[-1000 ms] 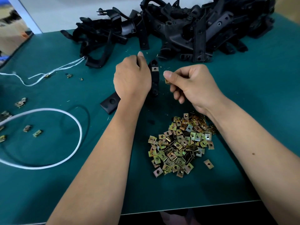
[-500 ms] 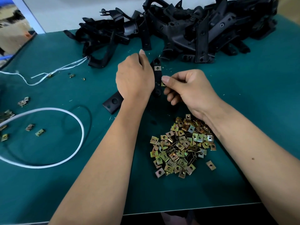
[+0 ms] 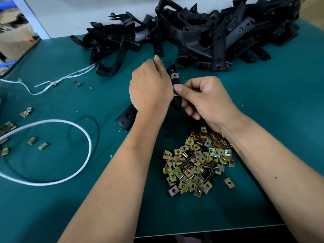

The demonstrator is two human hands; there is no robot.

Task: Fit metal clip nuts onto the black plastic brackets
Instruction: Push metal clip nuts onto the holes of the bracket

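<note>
Pressing clip nut (image 3: 175,94) onto bracket (image 3: 174,74), both hands

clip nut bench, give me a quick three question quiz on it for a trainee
1. True or false: the bracket in the left hand already carries a fitted clip nut.
2. Which hand presses a clip nut onto the bracket? A left, B right.
3. The loose clip nut pile lies under which forearm?

Key: 1 true. 2 B, the right hand. 3 the right one.
</note>
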